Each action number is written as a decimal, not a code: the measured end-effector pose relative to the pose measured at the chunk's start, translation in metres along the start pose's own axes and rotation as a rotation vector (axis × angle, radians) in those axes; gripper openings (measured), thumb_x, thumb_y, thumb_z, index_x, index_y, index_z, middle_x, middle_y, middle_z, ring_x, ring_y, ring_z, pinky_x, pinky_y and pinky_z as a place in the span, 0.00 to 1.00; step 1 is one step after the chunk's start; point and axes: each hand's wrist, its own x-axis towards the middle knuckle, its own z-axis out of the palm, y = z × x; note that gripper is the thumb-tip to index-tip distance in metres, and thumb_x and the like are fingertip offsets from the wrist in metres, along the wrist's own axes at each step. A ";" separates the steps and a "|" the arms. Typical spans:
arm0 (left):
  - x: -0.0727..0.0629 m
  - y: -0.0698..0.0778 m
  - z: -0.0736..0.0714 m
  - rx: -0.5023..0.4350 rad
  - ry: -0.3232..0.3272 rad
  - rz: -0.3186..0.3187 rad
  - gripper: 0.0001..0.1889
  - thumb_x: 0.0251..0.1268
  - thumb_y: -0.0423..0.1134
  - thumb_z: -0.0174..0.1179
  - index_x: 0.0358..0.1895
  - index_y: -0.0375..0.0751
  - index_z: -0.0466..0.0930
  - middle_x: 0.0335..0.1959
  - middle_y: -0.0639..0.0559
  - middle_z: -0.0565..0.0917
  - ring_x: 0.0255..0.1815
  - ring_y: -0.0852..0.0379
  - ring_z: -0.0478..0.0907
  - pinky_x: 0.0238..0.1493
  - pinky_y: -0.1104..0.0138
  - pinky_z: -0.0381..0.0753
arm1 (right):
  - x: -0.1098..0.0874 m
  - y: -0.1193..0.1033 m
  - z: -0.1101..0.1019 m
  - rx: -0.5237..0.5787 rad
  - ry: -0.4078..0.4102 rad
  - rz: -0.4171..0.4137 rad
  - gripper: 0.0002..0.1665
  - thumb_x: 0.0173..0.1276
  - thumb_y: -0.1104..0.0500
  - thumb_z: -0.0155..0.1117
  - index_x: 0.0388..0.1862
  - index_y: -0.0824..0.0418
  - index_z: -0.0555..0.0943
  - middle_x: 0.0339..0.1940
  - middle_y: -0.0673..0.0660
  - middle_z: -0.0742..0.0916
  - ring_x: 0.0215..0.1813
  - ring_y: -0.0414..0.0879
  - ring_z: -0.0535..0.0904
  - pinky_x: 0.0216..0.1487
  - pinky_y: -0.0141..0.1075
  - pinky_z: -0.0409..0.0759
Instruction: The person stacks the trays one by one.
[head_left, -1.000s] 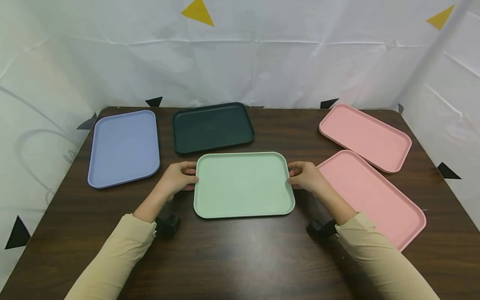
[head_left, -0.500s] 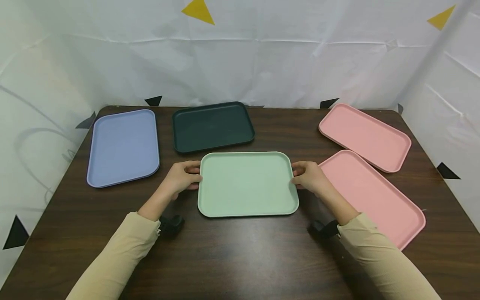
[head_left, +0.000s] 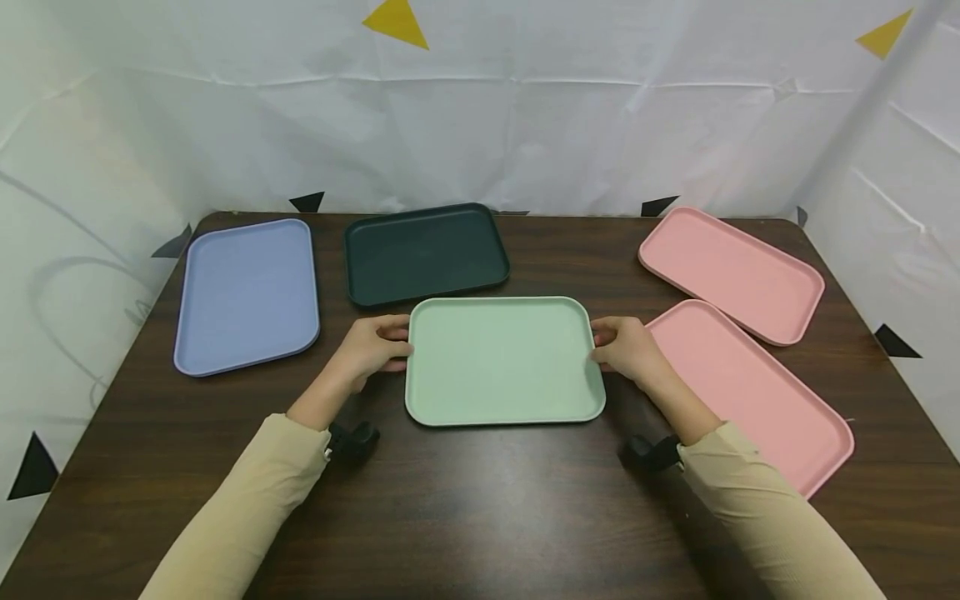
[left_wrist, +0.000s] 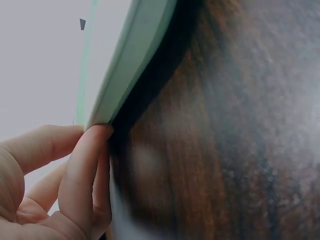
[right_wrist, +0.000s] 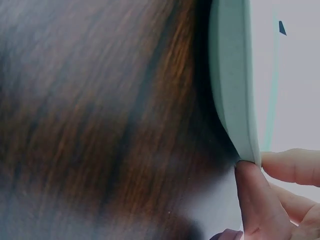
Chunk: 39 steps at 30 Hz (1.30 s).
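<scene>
A light green tray (head_left: 505,360) lies level across the middle of the table in the head view, one hand at each short side. My left hand (head_left: 372,346) pinches its left rim. In the left wrist view, the fingertips (left_wrist: 100,132) meet right at the edge of the green tray (left_wrist: 131,65). On the opposite side my right hand (head_left: 626,348) pinches the right rim. The right wrist view has thumb and fingertips (right_wrist: 247,170) on either side of that rim, with a dark shadow along the tray's underside (right_wrist: 232,75).
Just behind the green tray lies a dark green tray (head_left: 427,254). A blue tray (head_left: 249,296) is at the left. Two pink trays sit at the right, one further back (head_left: 733,273) and one nearer (head_left: 753,387), beside my right forearm. White sheeting (head_left: 480,142) encloses the dark wood table (head_left: 480,517).
Both hands have carried the light green tray to the right and, lately, slightly away from me, closer to the dark green tray. The other trays have stayed put.
</scene>
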 end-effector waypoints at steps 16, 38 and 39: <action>0.004 -0.002 -0.001 -0.067 -0.016 -0.035 0.29 0.67 0.28 0.55 0.71 0.34 0.61 0.66 0.34 0.70 0.56 0.49 0.78 0.48 0.69 0.86 | 0.000 0.002 0.000 -0.043 0.019 -0.008 0.30 0.58 0.73 0.60 0.61 0.80 0.69 0.45 0.74 0.82 0.34 0.44 0.81 0.39 0.36 0.88; 0.006 0.019 -0.050 -0.013 0.238 0.145 0.23 0.69 0.33 0.54 0.66 0.31 0.67 0.59 0.34 0.75 0.42 0.67 0.76 0.46 0.77 0.83 | 0.001 0.003 -0.001 -0.019 0.008 -0.003 0.30 0.59 0.72 0.59 0.62 0.79 0.69 0.45 0.72 0.82 0.35 0.43 0.80 0.41 0.37 0.88; 0.007 0.019 -0.052 -0.001 0.264 0.151 0.23 0.69 0.33 0.54 0.66 0.31 0.68 0.59 0.34 0.75 0.41 0.67 0.76 0.44 0.79 0.82 | 0.002 0.004 -0.001 -0.018 0.007 -0.004 0.30 0.59 0.72 0.59 0.62 0.79 0.68 0.45 0.72 0.81 0.36 0.43 0.80 0.41 0.37 0.88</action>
